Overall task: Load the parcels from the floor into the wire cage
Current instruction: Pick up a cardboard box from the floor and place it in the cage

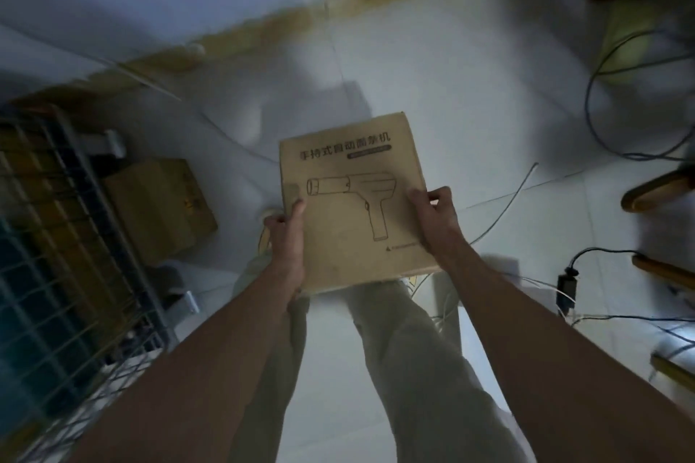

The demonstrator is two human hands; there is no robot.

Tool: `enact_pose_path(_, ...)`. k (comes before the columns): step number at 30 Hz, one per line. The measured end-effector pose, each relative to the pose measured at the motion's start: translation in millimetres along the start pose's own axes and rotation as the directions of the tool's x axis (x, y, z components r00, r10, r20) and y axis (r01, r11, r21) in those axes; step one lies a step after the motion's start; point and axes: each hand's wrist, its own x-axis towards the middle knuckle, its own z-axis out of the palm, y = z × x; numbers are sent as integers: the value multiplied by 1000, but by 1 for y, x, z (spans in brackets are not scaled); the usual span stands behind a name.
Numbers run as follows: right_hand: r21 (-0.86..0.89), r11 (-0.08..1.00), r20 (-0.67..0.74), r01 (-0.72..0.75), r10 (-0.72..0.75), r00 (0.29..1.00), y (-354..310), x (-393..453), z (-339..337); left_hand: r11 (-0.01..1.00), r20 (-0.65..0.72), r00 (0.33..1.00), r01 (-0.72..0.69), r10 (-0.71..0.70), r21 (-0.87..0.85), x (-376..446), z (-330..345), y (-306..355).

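I hold a flat brown cardboard box (349,195) with a printed line drawing of a handheld device and dark lettering, above my legs and the pale floor. My left hand (287,237) grips its left edge, thumb on top. My right hand (432,214) grips its right edge. The wire cage (64,237) stands at the left, with brown and blue parcels inside it. A second brown parcel (158,207) lies on the floor just right of the cage.
Loose cables (601,94) run across the white tiled floor at the right, with a black plug adapter (566,286). Wooden furniture legs (654,192) stand at the right edge. A wall with a yellowed skirting (263,26) runs along the back.
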Motion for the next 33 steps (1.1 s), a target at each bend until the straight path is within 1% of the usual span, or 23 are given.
enact_pose_path(1,9,1000,-28,18,-18,999,-13,-30,-4,1000,17,1000,-5,5,-1,-24,-17,10)
enact_pose_path(6,54,986,-111,160,-153,982,-74,-178,-22,990,64,994,-75,83,-120,-141,-108,72)
enact_pose_path(9,63,976,-89,209,-203,975,-105,-265,-27,982,73,985,-145,155,-118,-199,-166,107)
enact_pose_path(12,84,948,-92,308,-301,949,-129,-347,-24,961,118,964,-218,239,-168,-261,-227,131)
enact_pose_path(14,75,924,-109,376,-367,924,-137,-396,-20,931,109,939,-298,326,-210,-296,-269,133)
enact_pose_path(16,82,903,-90,422,-415,905,-146,-447,-8,903,64,919,-368,390,-224,-331,-318,130)
enact_pose_path(18,85,872,-89,482,-475,875,-147,-500,7,891,24,916,-383,400,-243,-367,-365,117)
enact_pose_path(20,95,856,-66,507,-503,862,-149,-539,15,869,-11,911,-397,413,-297,-396,-406,105)
enact_pose_path(22,66,850,-19,523,-523,852,-158,-581,35,839,-87,931,-358,355,-410,-433,-459,90)
enact_pose_path(23,62,845,20,532,-534,845,-165,-602,50,837,-74,946,-315,317,-448,-452,-485,82)
enact_pose_path(24,60,839,65,540,-543,837,-170,-622,65,826,-66,949,-301,308,-477,-473,-512,76)
enact_pose_path(26,36,814,122,580,-579,806,-173,-662,92,777,-98,943,-319,319,-542,-496,-556,63)
enact_pose_path(29,16,796,164,605,-599,784,-168,-713,144,777,-130,932,-354,338,-521,-498,-622,39)
enact_pose_path(31,17,790,193,612,-603,774,-165,-740,186,787,-156,928,-371,340,-493,-475,-673,31)
enact_pose_path(33,17,798,206,603,-593,779,-162,-758,233,799,-180,930,-367,320,-476,-449,-720,28)
